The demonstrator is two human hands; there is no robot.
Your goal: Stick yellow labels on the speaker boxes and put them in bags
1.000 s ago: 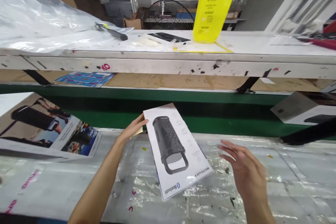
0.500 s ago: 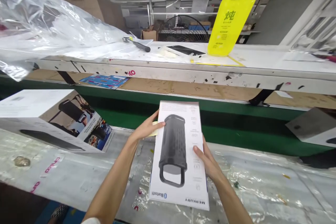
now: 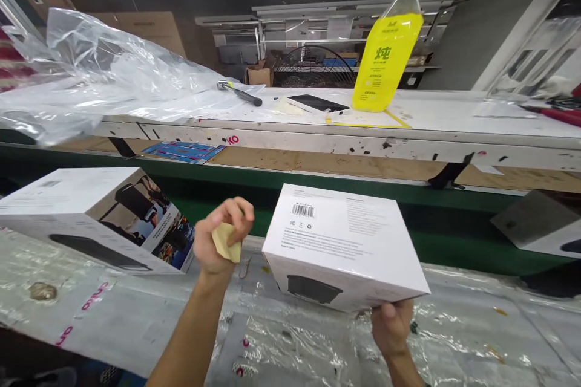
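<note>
A white speaker box [image 3: 345,236] is tilted over the bench, with its barcode and small-print side turned up and part of a black speaker picture on the side facing me. My right hand [image 3: 393,328] grips it at the lower right corner; some fingers are hidden under the box. To its left, apart from the box, my left hand [image 3: 223,236] is raised with curled fingers, holding a pale yellow folded piece [image 3: 226,243], cloth or paper, I cannot tell which. Another white speaker box [image 3: 77,193] lies farther left, showing photos on one end.
Clear plastic film covers the bench [image 3: 290,351]. Behind a green belt [image 3: 245,190], a white shelf [image 3: 281,127] carries a yellow drink bottle [image 3: 385,63], a phone [image 3: 318,103], a black-handled tool [image 3: 242,95] and plastic bags [image 3: 122,72]. A further box [image 3: 540,224] sits at right.
The box has turned from its large speaker-picture face to its barcode side. My left hand has let go of it and moved left with the yellow piece; my right hand has shifted lower.
</note>
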